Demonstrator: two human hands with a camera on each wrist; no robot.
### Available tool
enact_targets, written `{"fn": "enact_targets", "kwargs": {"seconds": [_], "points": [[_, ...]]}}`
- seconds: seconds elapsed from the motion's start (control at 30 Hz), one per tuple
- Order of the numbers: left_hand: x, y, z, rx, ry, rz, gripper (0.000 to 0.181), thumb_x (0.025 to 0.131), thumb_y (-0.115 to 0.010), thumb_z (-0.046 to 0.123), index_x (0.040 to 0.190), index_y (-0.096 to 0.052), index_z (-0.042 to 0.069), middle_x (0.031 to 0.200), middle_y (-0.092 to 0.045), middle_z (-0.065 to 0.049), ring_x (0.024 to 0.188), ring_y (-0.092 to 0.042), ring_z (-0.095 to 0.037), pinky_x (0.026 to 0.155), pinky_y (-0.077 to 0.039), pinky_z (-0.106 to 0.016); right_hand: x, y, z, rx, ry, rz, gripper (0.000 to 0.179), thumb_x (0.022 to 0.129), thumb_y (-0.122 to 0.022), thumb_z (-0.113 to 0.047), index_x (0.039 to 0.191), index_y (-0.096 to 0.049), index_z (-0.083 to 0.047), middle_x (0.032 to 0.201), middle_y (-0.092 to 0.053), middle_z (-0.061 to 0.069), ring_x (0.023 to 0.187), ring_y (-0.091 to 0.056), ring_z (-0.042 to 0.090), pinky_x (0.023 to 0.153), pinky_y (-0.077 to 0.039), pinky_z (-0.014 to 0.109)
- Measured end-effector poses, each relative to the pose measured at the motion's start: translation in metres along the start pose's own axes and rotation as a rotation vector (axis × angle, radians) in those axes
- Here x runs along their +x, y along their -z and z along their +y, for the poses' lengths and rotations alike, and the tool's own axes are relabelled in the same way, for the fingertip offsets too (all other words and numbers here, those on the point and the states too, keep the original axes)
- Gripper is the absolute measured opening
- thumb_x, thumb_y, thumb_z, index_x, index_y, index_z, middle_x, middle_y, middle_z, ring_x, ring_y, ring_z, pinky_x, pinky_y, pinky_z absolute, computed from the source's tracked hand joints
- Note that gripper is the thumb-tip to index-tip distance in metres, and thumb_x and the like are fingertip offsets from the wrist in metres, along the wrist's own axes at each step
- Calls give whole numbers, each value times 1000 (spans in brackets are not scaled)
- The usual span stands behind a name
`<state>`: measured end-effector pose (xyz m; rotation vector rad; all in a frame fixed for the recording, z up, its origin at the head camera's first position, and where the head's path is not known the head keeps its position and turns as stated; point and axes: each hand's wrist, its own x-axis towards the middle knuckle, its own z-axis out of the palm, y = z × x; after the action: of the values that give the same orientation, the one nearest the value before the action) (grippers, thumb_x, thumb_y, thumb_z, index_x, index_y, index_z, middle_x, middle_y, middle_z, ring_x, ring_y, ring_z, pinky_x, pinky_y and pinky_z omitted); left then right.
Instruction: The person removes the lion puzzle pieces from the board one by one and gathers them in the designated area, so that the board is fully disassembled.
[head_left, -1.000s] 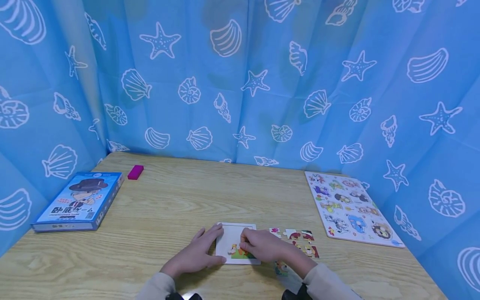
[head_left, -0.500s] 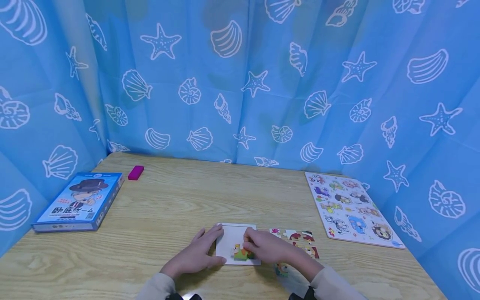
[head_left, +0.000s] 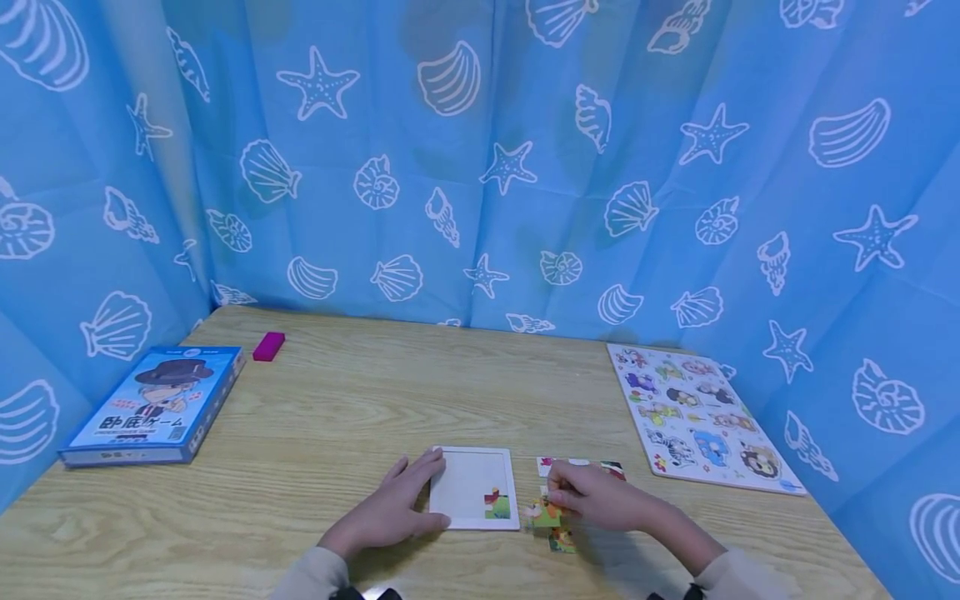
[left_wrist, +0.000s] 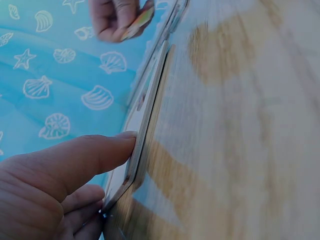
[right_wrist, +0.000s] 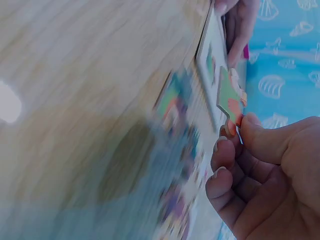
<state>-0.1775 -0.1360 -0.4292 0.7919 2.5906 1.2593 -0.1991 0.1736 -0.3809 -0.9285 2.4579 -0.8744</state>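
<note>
A white puzzle tray [head_left: 465, 487] lies on the table with one green-and-red puzzle piece [head_left: 497, 505] in its near right corner. My left hand [head_left: 401, 500] rests along its left side; in the left wrist view the thumb [left_wrist: 95, 155] touches the rim. Between thumb and fingertips, my right hand [head_left: 596, 493] pinches a green-and-orange puzzle piece [right_wrist: 231, 97], held above the table just right of the tray. Several loose puzzle pieces [head_left: 561, 540] lie under and behind that hand, which partly hides them; they are blurred in the right wrist view.
A white board with animal pictures [head_left: 705, 417] lies at the right. A blue game box [head_left: 153, 404] stands at the left, with a small magenta block [head_left: 268, 346] behind it. The blue shell-patterned curtain [head_left: 480, 167] encloses the table's back and sides.
The right hand has lifted the green-and-orange piece out of the tray and carried it right, toward the loose pieces. Another piece in the tray's corner is now uncovered. The left hand stays put.
</note>
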Motion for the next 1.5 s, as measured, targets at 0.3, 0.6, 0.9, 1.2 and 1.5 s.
{"fn": "enact_targets", "kwargs": {"seconds": [0.3, 0.6, 0.9, 1.2, 1.5], "points": [[-1, 1, -1, 6, -4, 7, 76, 86, -68, 29, 140, -33, -12, 151, -22, -23, 140, -17, -33, 113, 0, -52, -36, 13, 27, -14, -82, -3, 14, 99, -51, -14, 85, -52, -10, 69, -48, -6, 59, -41, 3, 53, -37, 22], [-2, -1, -3, 19, -15, 15, 76, 86, -68, 29, 139, -34, -13, 151, -23, -23, 140, -17, -33, 113, -1, -52, -40, 7, 36, -21, -131, -27, 13, 96, -55, -16, 85, -55, -10, 70, -50, -7, 60, -43, 3, 53, -37, 22], [0, -2, -3, 18, -11, 14, 77, 85, -68, 30, 140, -34, -12, 151, -23, -22, 140, -17, -33, 113, -2, -52, -39, 8, 37, -86, -107, 13, 15, 93, -60, -17, 81, -54, -12, 69, -46, -10, 60, -40, 2, 52, -33, 21], [0, 0, 1, 19, -14, 8, 75, 86, -68, 28, 139, -34, -13, 151, -24, -23, 140, -17, -33, 113, -1, -51, -40, 9, 37, -115, -107, 40, 13, 91, -64, -18, 82, -56, -13, 70, -49, -9, 60, -40, 2, 51, -33, 22], [0, 0, -1, 24, -12, 8, 75, 86, -68, 28, 139, -34, -13, 150, -24, -24, 140, -18, -34, 113, -1, -52, -32, 9, 27, -129, -101, 110, 14, 91, -64, -18, 81, -57, -14, 70, -52, -10, 62, -44, 2, 53, -39, 22]]}}
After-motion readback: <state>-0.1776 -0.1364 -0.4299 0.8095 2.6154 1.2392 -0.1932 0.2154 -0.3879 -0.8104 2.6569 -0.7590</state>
